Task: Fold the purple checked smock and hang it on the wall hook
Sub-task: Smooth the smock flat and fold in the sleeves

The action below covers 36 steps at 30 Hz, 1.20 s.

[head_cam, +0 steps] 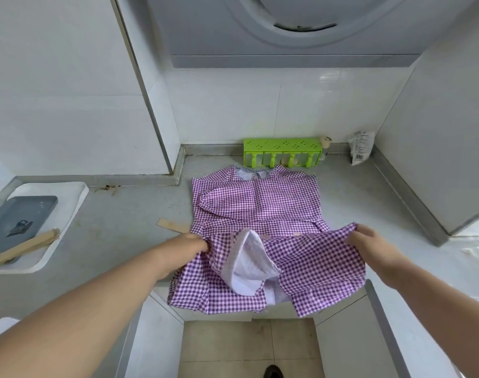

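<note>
Both hands pinch the purple checked smock [260, 211]: the left hand [194, 242] grips its left edge, the right hand [361, 238] its right edge, lifting the lower part. Its collar end lies flat on the grey counter [123, 214], just before a green rack [282, 152]; the hem hangs over the counter's front edge. Bare counter lies to either side, and a white tray [69, 203] sits well to the left.
</note>
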Available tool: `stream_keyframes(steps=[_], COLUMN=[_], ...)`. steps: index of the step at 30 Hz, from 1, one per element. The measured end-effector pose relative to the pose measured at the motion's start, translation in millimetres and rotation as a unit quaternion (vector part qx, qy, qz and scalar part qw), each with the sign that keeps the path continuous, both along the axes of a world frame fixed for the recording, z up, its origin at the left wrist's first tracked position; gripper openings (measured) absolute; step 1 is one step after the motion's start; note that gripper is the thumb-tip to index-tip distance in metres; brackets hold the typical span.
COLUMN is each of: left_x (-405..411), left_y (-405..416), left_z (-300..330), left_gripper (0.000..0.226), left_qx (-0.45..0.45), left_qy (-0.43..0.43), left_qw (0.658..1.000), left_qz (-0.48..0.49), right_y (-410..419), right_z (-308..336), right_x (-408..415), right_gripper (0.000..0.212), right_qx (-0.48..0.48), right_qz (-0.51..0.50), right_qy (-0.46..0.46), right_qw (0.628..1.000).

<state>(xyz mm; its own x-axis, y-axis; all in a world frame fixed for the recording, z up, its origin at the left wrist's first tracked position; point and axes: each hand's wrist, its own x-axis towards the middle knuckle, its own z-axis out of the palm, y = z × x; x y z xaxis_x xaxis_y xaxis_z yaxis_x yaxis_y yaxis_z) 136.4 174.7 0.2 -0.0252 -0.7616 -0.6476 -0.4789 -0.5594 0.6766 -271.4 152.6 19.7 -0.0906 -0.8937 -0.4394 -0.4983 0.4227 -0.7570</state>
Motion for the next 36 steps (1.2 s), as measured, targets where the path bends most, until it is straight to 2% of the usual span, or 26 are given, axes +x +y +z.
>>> stream_keyframes(steps=[4, 7, 10, 12, 16, 19, 22, 26, 36], left_x=[-2, 1, 6, 9, 13, 15, 22, 30, 20], left_y=[-2, -4, -6, -7, -15, -22, -33, -53, -136], left_z=[3, 3, 2, 1, 3, 7, 12, 11, 3], left_gripper=[0.023, 0.025, 0.028, 0.03, 0.033, 0.031, 0.034, 0.039, 0.04], left_qx=[0.011, 0.038, 0.061, 0.063, 0.004, -0.065, -0.104, -0.131, -0.147], left_qy=[0.009, 0.061, 0.091, 0.12, 0.155, 0.147, 0.136, 0.115, 0.116], left_qw=[1.0, 0.997, 0.994, 0.991, 0.985, 0.98, 0.97, 0.965, 0.958], left_qz=[-0.014, -0.011, 0.01, 0.018, 0.071, 0.122, 0.176, 0.195, 0.218], right_y=[6, 7, 7, 4, -5, -12, -24, -44, -159], right_z=[3, -1, -3, -3, -2, 3, 5, 5, -5], right_x=[4, 5, 5, 1, -4, 4, 11, 13, 15], right_gripper=[0.022, 0.03, 0.024, 0.02, 0.021, 0.017, 0.017, 0.026, 0.013], right_qx=[0.059, 0.121, 0.166, 0.17, 0.067, -0.015, -0.066, -0.091, -0.072], right_qz=[0.074, 0.134, 0.222, 0.235, 0.107, -0.007, -0.086, -0.136, -0.171], right_qy=[0.068, 0.134, 0.202, 0.196, 0.015, -0.073, -0.062, -0.094, -0.185], right_qw=[0.993, 0.974, 0.939, 0.937, 0.992, 0.997, 0.992, 0.982, 0.965])
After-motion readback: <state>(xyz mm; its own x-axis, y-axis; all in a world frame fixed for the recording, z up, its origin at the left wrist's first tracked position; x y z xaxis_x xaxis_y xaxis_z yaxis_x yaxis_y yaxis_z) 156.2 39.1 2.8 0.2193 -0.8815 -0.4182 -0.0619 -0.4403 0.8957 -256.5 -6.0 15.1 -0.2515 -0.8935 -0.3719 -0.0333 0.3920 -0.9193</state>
